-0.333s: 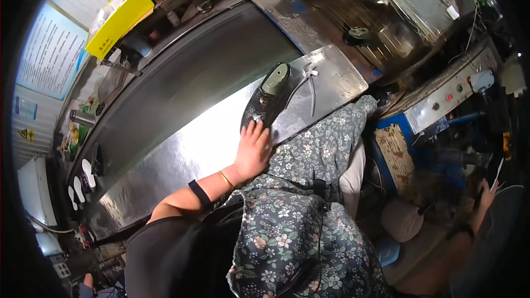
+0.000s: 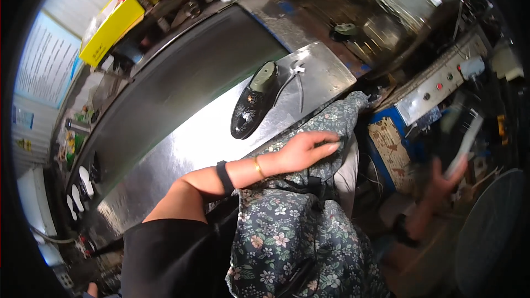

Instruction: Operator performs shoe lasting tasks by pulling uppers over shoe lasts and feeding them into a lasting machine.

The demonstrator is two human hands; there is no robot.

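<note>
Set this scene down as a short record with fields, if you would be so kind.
Left hand: apparently empty, over the floral cloth
Right hand: holding a blurred, pale-edged thing
Metal plate: black shoe, with pliers beside it
Beyond the plate: dark belt
Far left: white sole-shaped pieces
</note>
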